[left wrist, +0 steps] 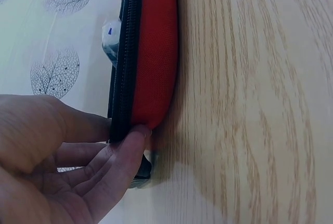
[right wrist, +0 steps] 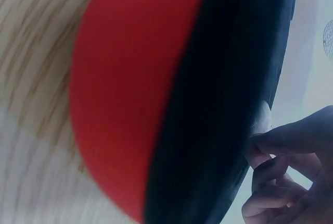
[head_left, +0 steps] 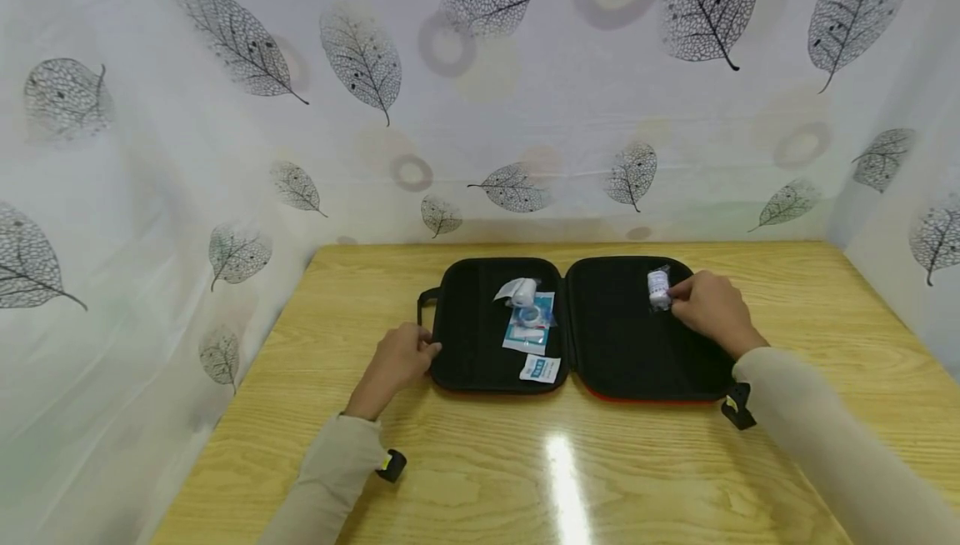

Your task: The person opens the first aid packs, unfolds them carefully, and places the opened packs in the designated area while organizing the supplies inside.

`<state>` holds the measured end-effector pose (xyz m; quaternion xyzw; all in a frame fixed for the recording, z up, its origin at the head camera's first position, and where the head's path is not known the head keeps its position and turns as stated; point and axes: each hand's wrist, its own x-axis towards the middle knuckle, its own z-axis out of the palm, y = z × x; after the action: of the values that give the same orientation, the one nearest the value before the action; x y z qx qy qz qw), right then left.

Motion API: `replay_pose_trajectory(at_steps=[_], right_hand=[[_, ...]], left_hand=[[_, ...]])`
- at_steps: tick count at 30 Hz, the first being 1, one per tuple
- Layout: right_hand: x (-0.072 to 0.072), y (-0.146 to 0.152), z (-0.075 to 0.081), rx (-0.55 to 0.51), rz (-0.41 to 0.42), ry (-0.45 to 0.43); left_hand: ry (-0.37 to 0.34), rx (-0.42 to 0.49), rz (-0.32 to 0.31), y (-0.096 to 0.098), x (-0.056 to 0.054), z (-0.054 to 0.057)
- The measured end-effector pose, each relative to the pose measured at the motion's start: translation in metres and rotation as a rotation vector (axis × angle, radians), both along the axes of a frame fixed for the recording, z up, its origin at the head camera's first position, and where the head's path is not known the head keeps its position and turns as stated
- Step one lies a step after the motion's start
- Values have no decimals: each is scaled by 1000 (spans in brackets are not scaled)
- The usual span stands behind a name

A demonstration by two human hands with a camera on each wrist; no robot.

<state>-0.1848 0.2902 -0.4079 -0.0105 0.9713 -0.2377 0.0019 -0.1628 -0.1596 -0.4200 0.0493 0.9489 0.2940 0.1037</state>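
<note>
A zippered case with a black inside and red outside lies spread open on the table; its left half and right half are side by side. At the left half's outer edge, my left hand pinches the rim between thumb and fingers, below the strap handle. The red shell and zip show close up in the left wrist view. My right hand reaches over the right half and pinches a white bandage roll in clear wrap. In the right wrist view the case wall hides most of that roll.
In the left half are a white roll, a blue-and-white packet under a clear-wrapped ring-shaped item, and a small white sachet. A leaf-print curtain hangs behind the wooden table.
</note>
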Motion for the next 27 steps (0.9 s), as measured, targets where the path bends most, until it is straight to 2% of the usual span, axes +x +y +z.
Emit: replay_pose_trajectory(at_steps=[21,27], right_hand=[[2,-15,-6,-64,69,-4],[5,-17,-5,-88,64,-39]], left_hand=[[15,-4,-4,1,0,0],[24,-10,-13,1,1,0]])
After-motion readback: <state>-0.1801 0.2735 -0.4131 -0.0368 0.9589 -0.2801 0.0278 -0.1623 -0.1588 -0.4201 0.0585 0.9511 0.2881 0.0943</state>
